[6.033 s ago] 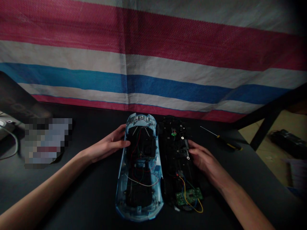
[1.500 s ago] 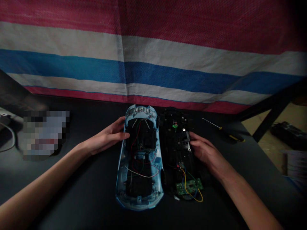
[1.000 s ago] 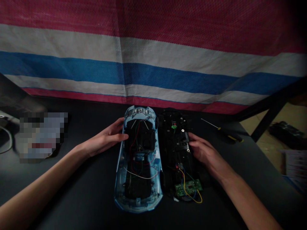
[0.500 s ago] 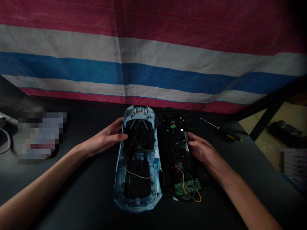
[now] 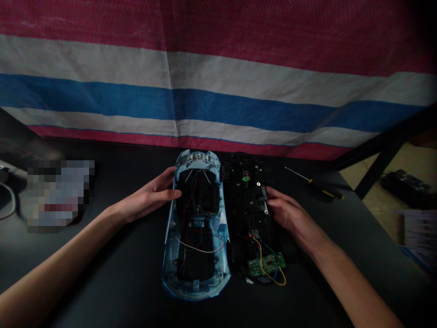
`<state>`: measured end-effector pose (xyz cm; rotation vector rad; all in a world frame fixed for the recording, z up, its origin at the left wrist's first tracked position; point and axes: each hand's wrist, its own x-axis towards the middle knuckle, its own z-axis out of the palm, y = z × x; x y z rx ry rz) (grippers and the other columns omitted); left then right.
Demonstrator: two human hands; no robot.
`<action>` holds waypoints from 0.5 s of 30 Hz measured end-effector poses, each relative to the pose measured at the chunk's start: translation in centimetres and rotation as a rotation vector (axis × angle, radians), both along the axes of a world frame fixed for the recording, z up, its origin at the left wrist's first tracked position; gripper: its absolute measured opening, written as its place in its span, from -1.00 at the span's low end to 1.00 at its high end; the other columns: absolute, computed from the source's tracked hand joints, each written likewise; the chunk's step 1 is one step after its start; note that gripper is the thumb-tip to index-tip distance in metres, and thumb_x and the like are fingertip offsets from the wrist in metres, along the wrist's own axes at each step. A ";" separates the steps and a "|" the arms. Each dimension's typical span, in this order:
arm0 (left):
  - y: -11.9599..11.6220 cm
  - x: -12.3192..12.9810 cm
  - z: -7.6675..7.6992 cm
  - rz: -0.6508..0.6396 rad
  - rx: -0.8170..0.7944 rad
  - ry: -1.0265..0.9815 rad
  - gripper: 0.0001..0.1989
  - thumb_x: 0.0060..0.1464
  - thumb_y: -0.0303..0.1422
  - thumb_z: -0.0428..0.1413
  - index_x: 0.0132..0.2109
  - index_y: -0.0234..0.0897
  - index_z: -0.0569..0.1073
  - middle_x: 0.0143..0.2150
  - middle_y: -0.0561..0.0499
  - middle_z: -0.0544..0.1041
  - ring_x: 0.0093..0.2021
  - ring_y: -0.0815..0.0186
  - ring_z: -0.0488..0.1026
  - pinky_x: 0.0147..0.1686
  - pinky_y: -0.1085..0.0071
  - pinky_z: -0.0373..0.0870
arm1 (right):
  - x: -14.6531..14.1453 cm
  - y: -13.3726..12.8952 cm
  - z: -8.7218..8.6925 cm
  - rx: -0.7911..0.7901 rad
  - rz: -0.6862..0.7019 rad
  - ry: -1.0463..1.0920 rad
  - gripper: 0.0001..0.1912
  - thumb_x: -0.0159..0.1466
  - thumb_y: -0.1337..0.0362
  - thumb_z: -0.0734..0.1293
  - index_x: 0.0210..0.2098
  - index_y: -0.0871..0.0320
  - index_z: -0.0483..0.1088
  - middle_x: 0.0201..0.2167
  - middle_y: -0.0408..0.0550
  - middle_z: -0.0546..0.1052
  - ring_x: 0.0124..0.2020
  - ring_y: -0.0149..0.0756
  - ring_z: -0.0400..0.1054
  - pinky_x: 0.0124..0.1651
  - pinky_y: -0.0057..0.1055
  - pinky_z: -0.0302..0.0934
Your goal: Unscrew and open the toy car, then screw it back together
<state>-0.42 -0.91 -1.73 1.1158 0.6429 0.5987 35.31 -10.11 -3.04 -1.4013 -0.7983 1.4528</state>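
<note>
A light blue toy car shell (image 5: 223, 228) lies with its inside facing up, thin red, green and white wires across it. My left hand (image 5: 150, 196) grips its left edge, the thumb over the rim and the fingers hidden beneath or behind it. Close against the shell's right side sits the black chassis (image 5: 242, 205). A green circuit board (image 5: 266, 265) with yellow and blue wires rests at its near end. My right hand (image 5: 288, 212) holds the right edge of the chassis, its fingertips partly hidden.
A screwdriver (image 5: 316, 186) with a black and yellow handle lies to the right on the dark table (image 5: 129, 264). At left is a pixelated object (image 5: 64, 196). A striped sheet (image 5: 218, 105) hangs behind. Beyond the table's right edge, a dark object (image 5: 406, 187) is on the floor.
</note>
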 end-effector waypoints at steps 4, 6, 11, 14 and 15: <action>0.0 0.0 0.1 0.005 0.000 -0.008 -0.43 0.19 -0.40 0.23 0.30 -0.01 0.31 0.27 -0.01 0.47 0.18 0.13 0.46 0.30 0.17 0.27 | 0.1 0.0 -0.1 -0.018 -0.027 0.017 -0.55 0.11 0.18 0.47 0.02 0.00 0.54 -0.03 -0.08 0.64 -0.09 -0.12 0.54 -0.17 -0.31 0.40; 0.0 0.0 0.2 0.003 0.001 -0.011 -0.44 0.19 -0.40 0.22 0.29 -0.02 0.32 0.26 -0.03 0.48 0.17 0.13 0.48 0.30 0.14 0.27 | 0.0 0.0 -0.1 -0.021 -0.021 0.032 -0.57 0.12 0.20 0.47 0.00 -0.01 0.54 -0.01 -0.10 0.63 -0.10 -0.15 0.54 -0.19 -0.34 0.39; 0.0 0.1 0.1 0.006 -0.001 -0.016 -0.43 0.18 -0.41 0.23 0.29 -0.02 0.32 0.28 -0.03 0.46 0.21 0.11 0.45 0.28 0.16 0.29 | 0.0 0.0 0.0 -0.003 0.008 0.068 -0.64 0.16 0.24 0.44 -0.02 -0.03 0.55 0.07 -0.13 0.60 -0.04 -0.18 0.52 -0.20 -0.39 0.37; -0.1 0.2 0.2 0.009 -0.014 -0.010 -0.44 0.18 -0.40 0.24 0.29 -0.03 0.33 0.28 -0.04 0.46 0.22 0.09 0.44 0.29 0.13 0.28 | 0.2 0.0 -0.2 0.009 0.042 0.085 -0.63 0.19 0.24 0.43 0.00 -0.05 0.54 0.07 -0.15 0.60 -0.04 -0.19 0.52 -0.20 -0.40 0.37; -0.1 0.2 0.3 0.010 -0.017 -0.009 -0.43 0.17 -0.39 0.24 0.28 -0.04 0.33 0.28 -0.05 0.46 0.23 0.07 0.43 0.29 0.12 0.28 | 0.2 0.0 -0.3 0.011 0.051 0.086 -0.63 0.20 0.24 0.43 0.02 -0.07 0.54 0.07 -0.16 0.60 -0.04 -0.19 0.53 -0.20 -0.40 0.37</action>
